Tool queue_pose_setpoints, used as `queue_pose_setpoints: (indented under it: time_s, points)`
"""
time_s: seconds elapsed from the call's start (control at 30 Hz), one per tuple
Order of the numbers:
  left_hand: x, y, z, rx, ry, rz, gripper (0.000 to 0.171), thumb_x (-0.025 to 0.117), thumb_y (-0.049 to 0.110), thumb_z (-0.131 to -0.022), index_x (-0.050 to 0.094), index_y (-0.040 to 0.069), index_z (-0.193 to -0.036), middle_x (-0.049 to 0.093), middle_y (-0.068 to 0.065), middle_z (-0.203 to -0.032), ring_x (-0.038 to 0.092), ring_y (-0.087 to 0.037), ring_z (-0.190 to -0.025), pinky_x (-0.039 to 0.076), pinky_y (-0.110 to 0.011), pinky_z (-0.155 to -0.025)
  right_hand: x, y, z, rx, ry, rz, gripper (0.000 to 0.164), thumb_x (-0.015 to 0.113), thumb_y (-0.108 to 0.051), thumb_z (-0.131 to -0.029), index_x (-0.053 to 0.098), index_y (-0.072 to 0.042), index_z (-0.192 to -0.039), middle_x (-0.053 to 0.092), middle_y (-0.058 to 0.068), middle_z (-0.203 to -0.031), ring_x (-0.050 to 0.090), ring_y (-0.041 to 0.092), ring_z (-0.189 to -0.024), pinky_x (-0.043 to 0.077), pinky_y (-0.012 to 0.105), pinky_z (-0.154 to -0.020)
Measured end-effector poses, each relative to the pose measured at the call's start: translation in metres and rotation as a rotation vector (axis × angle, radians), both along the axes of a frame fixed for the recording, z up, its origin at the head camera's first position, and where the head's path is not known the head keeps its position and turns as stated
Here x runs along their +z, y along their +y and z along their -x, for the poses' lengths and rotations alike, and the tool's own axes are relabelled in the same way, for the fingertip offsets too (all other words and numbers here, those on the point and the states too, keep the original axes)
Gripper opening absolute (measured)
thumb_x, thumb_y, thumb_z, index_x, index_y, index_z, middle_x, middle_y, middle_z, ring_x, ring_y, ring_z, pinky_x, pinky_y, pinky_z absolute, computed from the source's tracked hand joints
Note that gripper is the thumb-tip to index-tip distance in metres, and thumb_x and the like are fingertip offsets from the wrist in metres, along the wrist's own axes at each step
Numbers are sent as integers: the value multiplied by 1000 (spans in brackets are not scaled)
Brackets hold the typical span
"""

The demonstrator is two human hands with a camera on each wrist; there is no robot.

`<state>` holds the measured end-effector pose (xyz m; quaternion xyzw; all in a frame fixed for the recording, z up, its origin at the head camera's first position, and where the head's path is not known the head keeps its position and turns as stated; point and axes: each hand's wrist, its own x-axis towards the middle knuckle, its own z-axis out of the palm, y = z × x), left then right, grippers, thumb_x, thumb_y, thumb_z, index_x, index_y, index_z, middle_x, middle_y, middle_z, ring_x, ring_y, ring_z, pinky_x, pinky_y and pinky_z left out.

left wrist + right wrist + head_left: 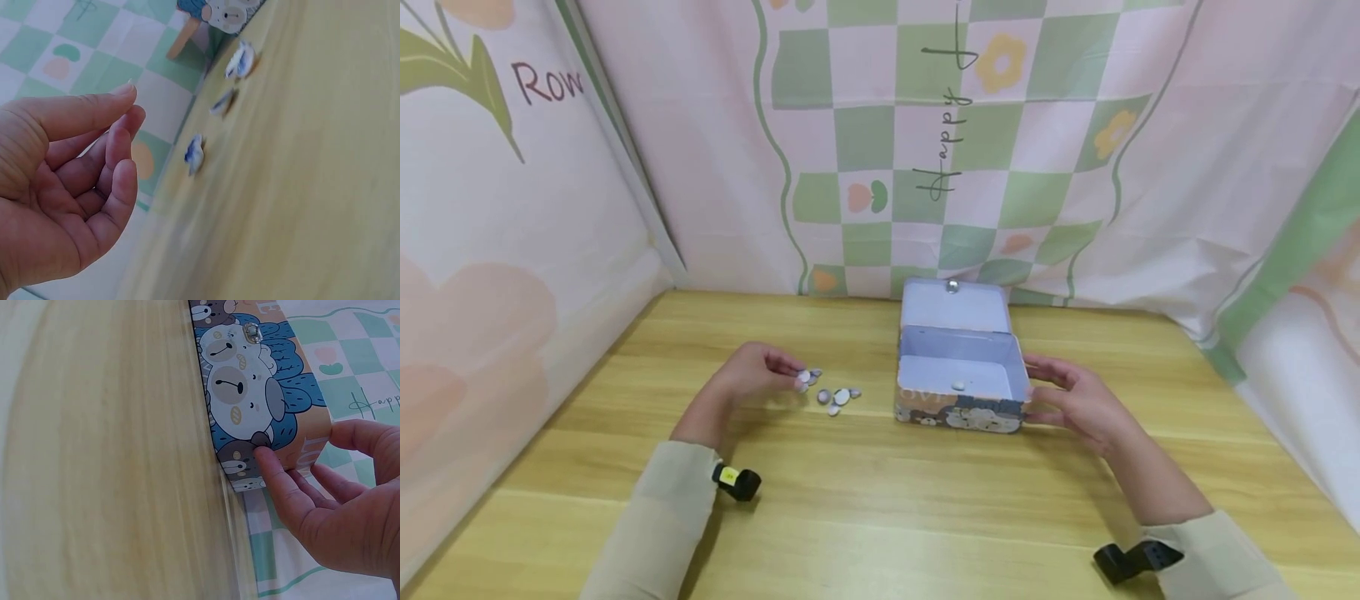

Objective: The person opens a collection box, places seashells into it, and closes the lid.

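On a wooden table (850, 500), the right hand (1078, 408) grips the right end of a box (958, 417) — long axis left to right, printed front facing the person. The left hand (751, 371) is at pale pieces (842, 397) — whether pinching any, unclear. Beyond, the raised lid (955, 308) nears a curtain (865, 137).

In front of you hangs a pale cloth (865, 79), checked green and white, with yellow flowers (1002, 62) and "Happy" (940, 158) written sideways up it. To your left, another cloth (587, 192) reads "Row"; to your right hangs one with a green band (1292, 250). Your worktop (880, 517) is yellowish wood grain, softly lit.
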<state>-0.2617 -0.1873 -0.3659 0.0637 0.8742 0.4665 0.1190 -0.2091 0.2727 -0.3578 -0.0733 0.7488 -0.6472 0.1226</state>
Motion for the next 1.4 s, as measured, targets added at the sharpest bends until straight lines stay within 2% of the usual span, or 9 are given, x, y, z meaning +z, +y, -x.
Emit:
queue_pose_setpoints:
  time_s: [0.4,0.63,0.83,1.07,1.27,1.4]
  points:
    - [16,18,0,-38,-4,-78,24,79,15,-83,73,9,-106,72,-3,-98,66,-19,-92,50,-41,-91,-1,0,2,0,2,-3,65,52,2,-96,17,11,-149,22,36,-150,62,24,-104,56,40,-83]
    - [27,34,2,-79,4,-147,24,77,9,-84,72,5,-106,72,-7,-96,67,-20,-90,53,-41,-89,-2,1,2,7,10,-2,64,52,1,-96,17,12,-149,22,36,-149,62,22,-103,56,40,-82]
    - [37,47,3,-102,31,-145,23,78,8,-83,73,4,-105,72,-6,-95,67,-19,-90,54,-36,-85,-2,1,1,-2,1,-7,64,51,2,-96,17,11,-149,23,35,-149,62,23,-102,56,40,-82]
    - [46,61,5,-108,26,-191,21,78,5,-83,72,2,-103,72,-8,-95,68,-20,-89,54,-40,-87,-2,0,1,-6,1,-11,64,52,2,-95,18,11,-149,23,36,-149,62,24,-103,56,41,-83]
    - [55,74,7,-130,41,-164,21,79,9,-82,73,6,-102,72,-6,-96,67,-19,-91,54,-33,-85,-2,-1,2,-4,4,-9,65,53,1,-96,17,11,-149,22,36,-150,62,22,-102,56,41,-83]
    - [63,82,10,-153,46,-166,21,79,9,-82,73,6,-101,71,-6,-96,66,-20,-92,53,-34,-86,-2,-1,2,-7,1,-8,66,53,0,-96,17,11,-150,23,35,-150,62,22,-102,56,41,-83]
